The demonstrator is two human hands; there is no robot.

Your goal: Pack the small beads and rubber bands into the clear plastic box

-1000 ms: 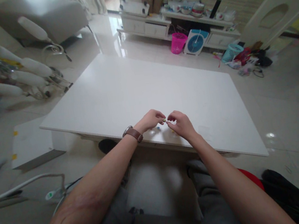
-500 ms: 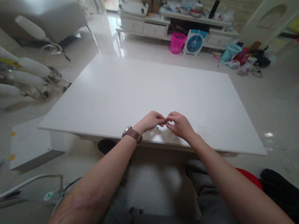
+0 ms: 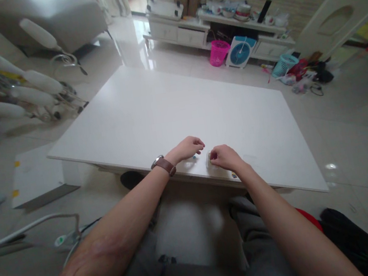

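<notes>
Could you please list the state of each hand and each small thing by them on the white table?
Left hand: fingers curled, hovering at the near edge of the white table; what it holds cannot be told.
Right hand: fingers bent, resting on a small pale piece.
Small blue bead: lying loose between the hands.
Brown-strapped wristwatch: fastened on the left wrist.

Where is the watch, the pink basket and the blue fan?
watch (image 3: 163,164), head view, on its brown strap.
pink basket (image 3: 219,52), head view, on its side wall.
blue fan (image 3: 239,53), head view, on its round grille.
</notes>
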